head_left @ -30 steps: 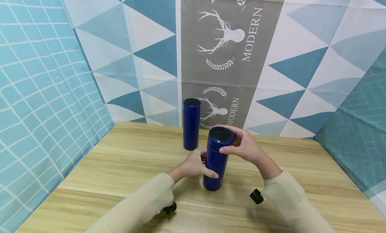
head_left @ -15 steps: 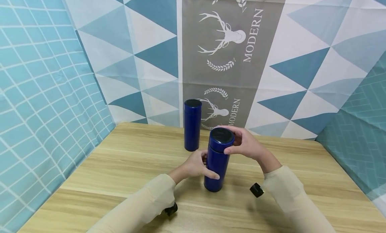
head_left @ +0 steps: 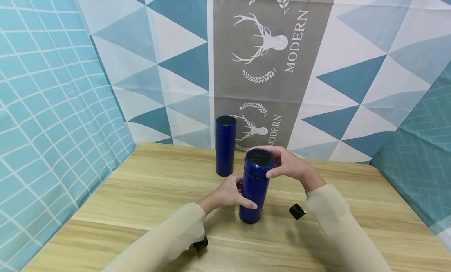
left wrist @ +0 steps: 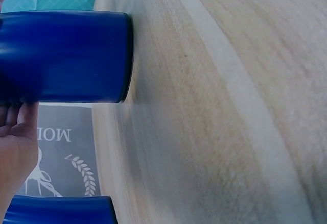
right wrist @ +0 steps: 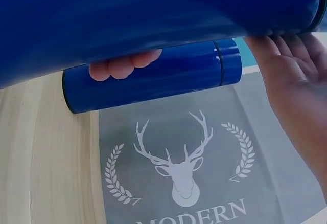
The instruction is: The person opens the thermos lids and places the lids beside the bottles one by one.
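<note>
A dark blue thermos flask (head_left: 254, 188) stands upright on the wooden table, its base close over the wood in the left wrist view. My left hand (head_left: 228, 191) grips the flask's body around the middle, thumb across the near side. At the top, my right hand (head_left: 291, 166) holds the black-topped lid (head_left: 260, 157) between thumb and fingers; a dark seam runs below the lid. In the right wrist view, fingertips (right wrist: 122, 68) of the left hand show beyond the flask. Behind and to the left stands a second blue thermos flask (head_left: 225, 146), which neither hand touches.
The wooden table (head_left: 158, 178) runs back to a patterned cloth wall (head_left: 183, 76) with deer heads and triangles. Blue tiled cloth (head_left: 53, 107) hangs at the left, teal cloth (head_left: 419, 158) at the right. A black band piece sits at each wrist.
My right hand has turned around the lid, its thumb shifting to the right and its wrist rising slightly. The left hand keeps its grip, and both flasks stay in place.
</note>
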The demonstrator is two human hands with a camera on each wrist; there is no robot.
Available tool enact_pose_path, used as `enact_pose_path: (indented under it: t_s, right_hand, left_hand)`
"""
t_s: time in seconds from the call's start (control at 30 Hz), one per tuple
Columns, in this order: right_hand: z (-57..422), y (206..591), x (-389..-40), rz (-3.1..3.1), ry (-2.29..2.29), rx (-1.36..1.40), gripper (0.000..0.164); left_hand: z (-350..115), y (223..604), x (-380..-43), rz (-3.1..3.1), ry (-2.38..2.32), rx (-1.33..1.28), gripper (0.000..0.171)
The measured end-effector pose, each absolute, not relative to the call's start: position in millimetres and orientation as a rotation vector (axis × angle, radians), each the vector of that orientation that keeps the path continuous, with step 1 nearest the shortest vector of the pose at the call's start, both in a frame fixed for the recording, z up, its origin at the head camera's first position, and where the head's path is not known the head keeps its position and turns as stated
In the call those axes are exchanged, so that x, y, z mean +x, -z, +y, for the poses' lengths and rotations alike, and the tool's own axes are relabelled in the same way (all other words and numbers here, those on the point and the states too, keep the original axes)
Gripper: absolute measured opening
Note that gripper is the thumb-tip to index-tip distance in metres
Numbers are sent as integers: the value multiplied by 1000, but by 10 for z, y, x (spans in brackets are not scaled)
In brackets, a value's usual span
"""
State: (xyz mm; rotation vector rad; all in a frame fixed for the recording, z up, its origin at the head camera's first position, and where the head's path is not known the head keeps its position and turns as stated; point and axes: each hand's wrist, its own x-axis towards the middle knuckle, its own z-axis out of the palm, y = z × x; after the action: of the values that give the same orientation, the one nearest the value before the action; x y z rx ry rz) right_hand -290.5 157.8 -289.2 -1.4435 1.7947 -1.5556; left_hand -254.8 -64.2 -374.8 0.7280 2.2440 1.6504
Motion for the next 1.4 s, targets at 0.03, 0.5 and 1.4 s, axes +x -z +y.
enact_pose_path:
  t_s: [0.03, 0.5, 1.4]
  right_hand:
    - [1572, 2889, -2913, 1770, 1553, -1447, 68]
    - [1609, 2948, -2840, 1753, 1604, -1440, 75]
    - [1379, 2975, -2165, 2550, 1888, -865, 66]
  left_hand:
    - [-642, 3747, -2546, 2243, -1652, 728, 61]
    - [-634, 3767, -2521, 2258, -1651, 718, 59]
    - [-622, 3779, -2525, 2257, -1672, 725, 59]
